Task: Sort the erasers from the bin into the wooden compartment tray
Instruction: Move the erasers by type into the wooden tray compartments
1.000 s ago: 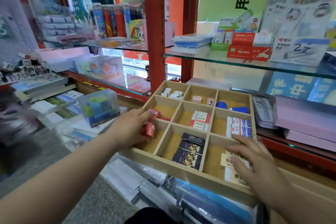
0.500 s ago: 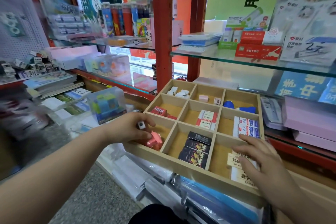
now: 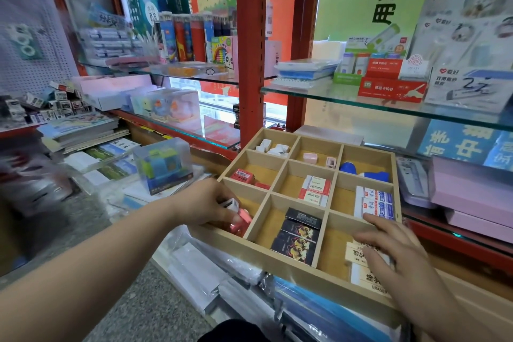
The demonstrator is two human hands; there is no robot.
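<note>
The wooden compartment tray point(image 3: 280, 261) has nine cells and sits tilted on packaged goods. My left hand point(image 3: 205, 204) reaches into the near left cell, fingers closed on a small white eraser point(image 3: 231, 205), with pink erasers point(image 3: 241, 221) lying just under it. My right hand point(image 3: 394, 255) rests flat, fingers spread, on cream erasers point(image 3: 358, 254) in the near right cell. Black erasers point(image 3: 298, 236) fill the near middle cell. White-and-red erasers point(image 3: 315, 190) and blue-and-white erasers point(image 3: 379, 201) occupy the middle row, beside red erasers point(image 3: 244, 176).
A clear plastic box point(image 3: 163, 165) with blue and green items stands left of the tray. Glass shelves point(image 3: 347, 98) with stationery hang above it. Pink boxes point(image 3: 472, 191) lie to the right. Wrapped packs point(image 3: 211, 277) lie under the tray's front edge. Book stacks point(image 3: 83, 130) sit far left.
My left hand has lowered into the near left cell, now gripping a small white eraser over the pink ones. My right hand stays on the cream erasers. The view shifted slightly.
</note>
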